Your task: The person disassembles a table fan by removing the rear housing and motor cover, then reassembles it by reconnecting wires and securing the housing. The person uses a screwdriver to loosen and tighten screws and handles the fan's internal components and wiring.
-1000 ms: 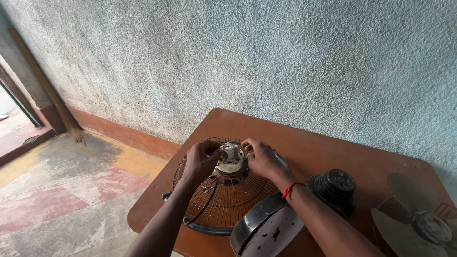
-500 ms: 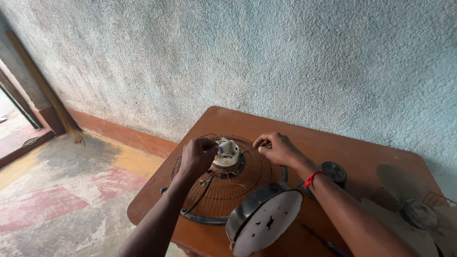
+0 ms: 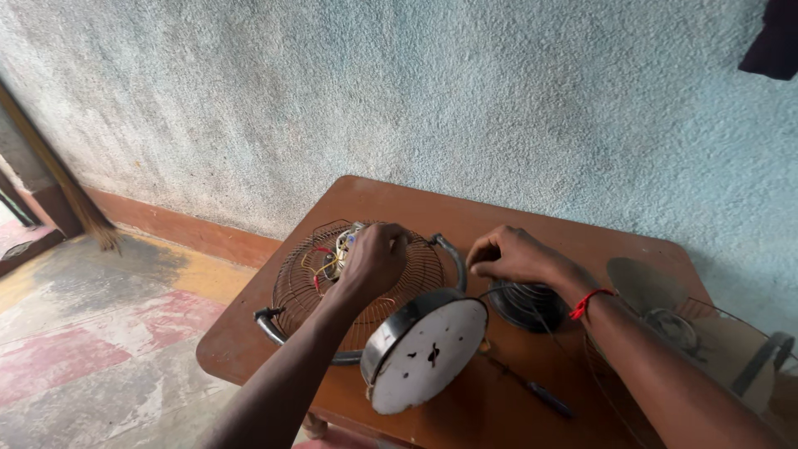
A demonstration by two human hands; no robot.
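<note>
Fan motor [image 3: 345, 247], wires exposed, sits at the centre of the wire guard [image 3: 291, 283] on the table [image 3: 391, 199]. Left hand [image 3: 374, 262] stays clamped on it; right hand [image 3: 511, 254] has withdrawn toward three o'clock, fingers pinched, contents indiscernible, above a black cover [image 3: 528, 303].

On the brown bench [image 3: 532, 218], the left hand [image 3: 374, 259] grips the wired motor [image 3: 337, 248] atop the wire fan guard [image 3: 293, 287]. At three o'clock, the right hand [image 3: 509, 254] pinches above a black motor cover [image 3: 525, 301]; the round base [image 3: 426, 356] sits at six.
</note>
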